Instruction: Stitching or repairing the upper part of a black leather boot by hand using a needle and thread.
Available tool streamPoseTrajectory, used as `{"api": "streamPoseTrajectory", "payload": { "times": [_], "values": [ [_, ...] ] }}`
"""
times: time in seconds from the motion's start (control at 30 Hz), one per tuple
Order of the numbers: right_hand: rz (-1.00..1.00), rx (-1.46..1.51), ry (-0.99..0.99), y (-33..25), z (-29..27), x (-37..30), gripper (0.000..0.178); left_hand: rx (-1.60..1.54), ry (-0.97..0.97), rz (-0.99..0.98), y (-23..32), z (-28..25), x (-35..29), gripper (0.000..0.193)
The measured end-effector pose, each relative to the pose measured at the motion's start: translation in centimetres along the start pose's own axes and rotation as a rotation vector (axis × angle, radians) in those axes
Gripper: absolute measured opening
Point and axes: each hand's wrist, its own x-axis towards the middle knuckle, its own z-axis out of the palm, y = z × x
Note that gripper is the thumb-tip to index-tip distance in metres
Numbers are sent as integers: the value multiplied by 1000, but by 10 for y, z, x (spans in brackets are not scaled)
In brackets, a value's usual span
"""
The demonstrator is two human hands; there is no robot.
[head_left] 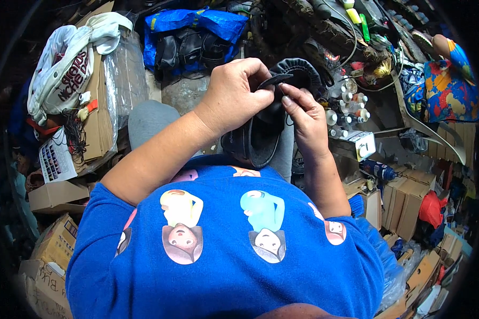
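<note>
A black shoe-like piece [253, 141] with a dark opening and a gathered upper edge rests at my lap, between my knees. My left hand [239, 90] pinches a thin black flap [275, 81] at its upper part, thumb and fingers closed. Close beside it, my right hand [306, 114] has its thumb and forefinger pressed together at the flap's edge. Whatever lies between those right fingertips is too small to make out. Part of the black piece is hidden behind my left hand and wrist.
Ahead stands a blue bag [197, 24] holding black items. White cloth [64, 69] hangs over cardboard [98, 106] at left. Several small bottles [351, 109] stand at right, near a white curved strip [442, 135]. Cardboard boxes [407, 199] crowd the right side.
</note>
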Motion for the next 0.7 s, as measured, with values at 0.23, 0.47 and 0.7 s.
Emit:
{"api": "streamPoseTrajectory", "payload": {
  "times": [0.23, 0.47, 0.7],
  "values": [
    [26, 13, -17, 2, -1, -3, 26, 86, 64, 101, 4, 1, -1, 8],
    [65, 97, 84, 6, 14, -9, 25, 238, 104, 230, 9, 3, -6, 13],
    [64, 434, 90, 9, 16, -5, 18, 266, 80, 365, 11, 7, -19, 22]
  ]
}}
